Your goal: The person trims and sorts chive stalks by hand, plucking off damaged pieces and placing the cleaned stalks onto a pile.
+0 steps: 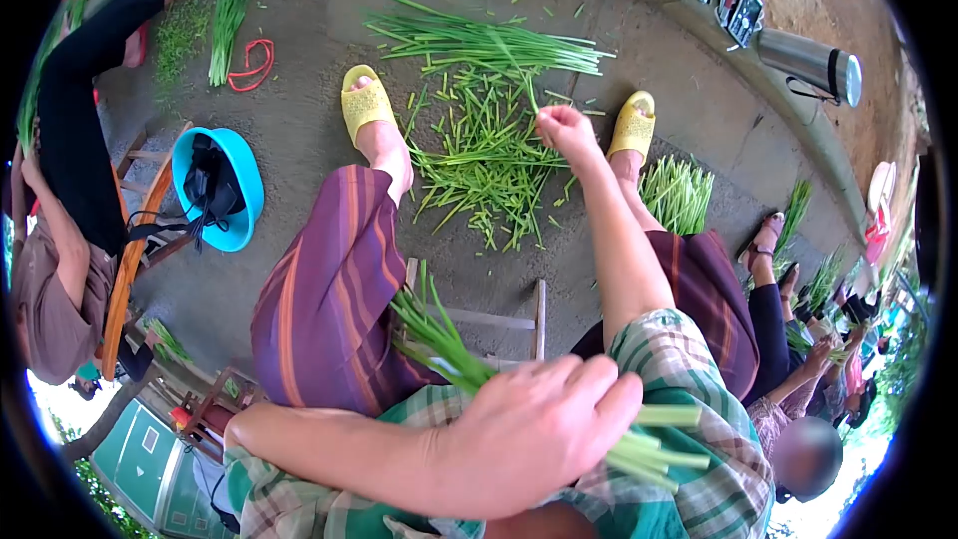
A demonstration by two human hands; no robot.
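Note:
My left hand (554,429) is closed around a bundle of long green stalks (449,349), held across my lap. Pale cut ends (654,444) stick out on its right side, and leafy tips point up-left. My right hand (567,132) reaches forward between my feet, pinching a single thin green stalk (527,90). Below that hand, a loose heap of short stalk pieces (489,150) covers the ground. Just beyond the heap lies a pile of long stalks (489,43), side by side. Beside my right foot sits a bundle with pale ends (677,195).
A blue basin (254,180) with a black bag (212,180) stands left, near a seated person (70,250). Further up are a stalk bundle (235,15) and red cord (254,65). A metal flask (810,62) lies on the right kerb (768,105); other people sit at right.

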